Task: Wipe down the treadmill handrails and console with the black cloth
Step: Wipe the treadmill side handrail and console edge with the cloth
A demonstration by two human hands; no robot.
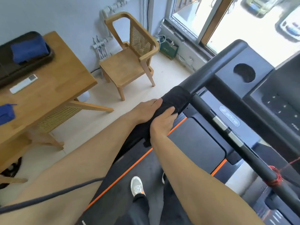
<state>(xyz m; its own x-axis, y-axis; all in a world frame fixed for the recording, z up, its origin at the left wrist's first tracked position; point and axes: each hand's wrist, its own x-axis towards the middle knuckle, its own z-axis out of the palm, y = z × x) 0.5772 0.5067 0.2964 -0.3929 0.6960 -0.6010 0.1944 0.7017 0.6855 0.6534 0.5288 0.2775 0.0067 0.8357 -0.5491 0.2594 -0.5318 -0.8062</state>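
On the treadmill's side handrail [215,69], where it meets the crossbar [256,157]: black cloth [177,98], one, wrapped round the tube, its loose tail hanging under my wrists. Soft, light, limp. I judge it slips easily on the smooth bar, so it wants a full wrap and a firm squeeze.

- Left hand [146,108], one: closed over the cloth from the outer side.
- Right hand [164,120], one: clenched on it, thumb across the top.
- Rails in view: two.
- Silver grip sensors [220,122]: two.
- Console [276,103], one: well apart from the cloth.

Side by side, left hand [146,109] and right hand [163,121], fingers curled.
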